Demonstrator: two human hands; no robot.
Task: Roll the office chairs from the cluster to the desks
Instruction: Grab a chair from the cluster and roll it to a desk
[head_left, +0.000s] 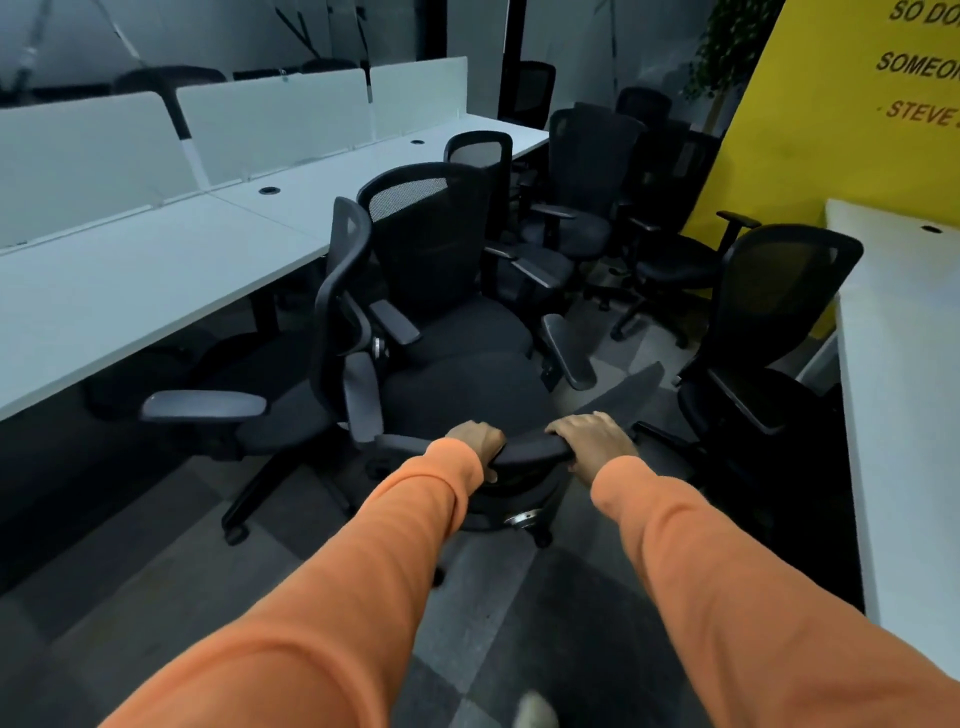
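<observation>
Hands locked on: our left hand (475, 441) and right hand (592, 441) both curl over the top rail (530, 448) of the black mesh office chair (467, 395), near the long white bench (156, 270). Stiff frame, castors (542, 539) underneath, so it should roll lightly from here.

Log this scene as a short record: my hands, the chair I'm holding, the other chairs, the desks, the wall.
left hand: grips the backrest top of the held chair
right hand: grips the same backrest top
held chair: black, in the aisle between the desks
cluster: black chairs crowded ahead, reaching the yellow wall
left desks: white row with dividers
right desk: white, at the right edge
sleeves: orange
</observation>
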